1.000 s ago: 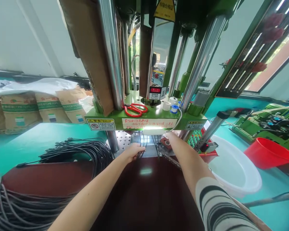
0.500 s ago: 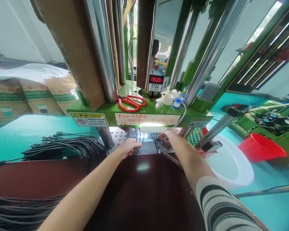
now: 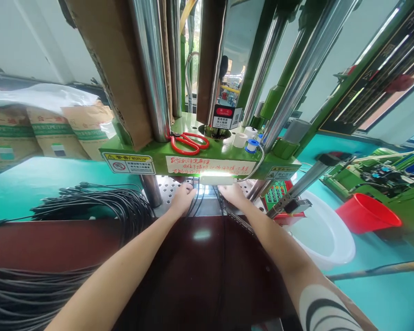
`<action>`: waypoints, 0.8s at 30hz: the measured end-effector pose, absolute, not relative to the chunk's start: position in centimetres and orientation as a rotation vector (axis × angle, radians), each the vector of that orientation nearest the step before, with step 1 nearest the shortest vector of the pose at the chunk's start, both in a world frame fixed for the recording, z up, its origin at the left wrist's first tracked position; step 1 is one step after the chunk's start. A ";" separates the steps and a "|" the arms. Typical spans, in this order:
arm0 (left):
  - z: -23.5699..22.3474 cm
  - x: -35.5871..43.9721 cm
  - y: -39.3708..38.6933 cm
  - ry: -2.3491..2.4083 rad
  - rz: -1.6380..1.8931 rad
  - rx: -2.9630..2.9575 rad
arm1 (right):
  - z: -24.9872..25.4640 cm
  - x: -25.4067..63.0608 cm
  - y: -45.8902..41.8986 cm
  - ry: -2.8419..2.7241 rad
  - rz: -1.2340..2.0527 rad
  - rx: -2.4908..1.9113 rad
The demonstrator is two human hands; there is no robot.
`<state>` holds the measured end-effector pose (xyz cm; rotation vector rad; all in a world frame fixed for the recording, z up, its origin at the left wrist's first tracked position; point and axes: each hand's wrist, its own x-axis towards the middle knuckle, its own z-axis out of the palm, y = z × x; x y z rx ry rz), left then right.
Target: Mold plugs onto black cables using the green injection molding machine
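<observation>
Under the green press head (image 3: 152, 149), my left hand (image 3: 182, 198) has its fingers curled in a pinch at thin black cables (image 3: 200, 198), which run down over the front edge of the metal bed. My right hand (image 3: 232, 193) is just across from it, its fingers bent inward beside a second group of black cables (image 3: 222, 204). The white lamp bar (image 3: 216, 180) covers part of that hand's fingertips, so what they grip is hidden. Between both hands lies the bright metal work area (image 3: 209, 205).
Red-handled scissors (image 3: 189, 143) and white spools (image 3: 240, 139) lie on the press ledge. Bundled black cables (image 3: 100, 207) fill the left side of the dark red table (image 3: 48, 243). At right are a control panel (image 3: 275, 193), a white tub (image 3: 345, 248) and a red bucket (image 3: 369, 214).
My left hand has moved slightly up and farther under the press. My right hand has drawn back into sight from behind the lamp. The right-hand cables now hang down over the table.
</observation>
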<state>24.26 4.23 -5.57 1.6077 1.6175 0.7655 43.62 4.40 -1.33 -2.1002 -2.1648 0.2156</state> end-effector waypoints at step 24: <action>-3.3 25.8 5.3 1.859 0.360 2.144 | -1.7 43.1 4.3 -2.189 0.079 -2.155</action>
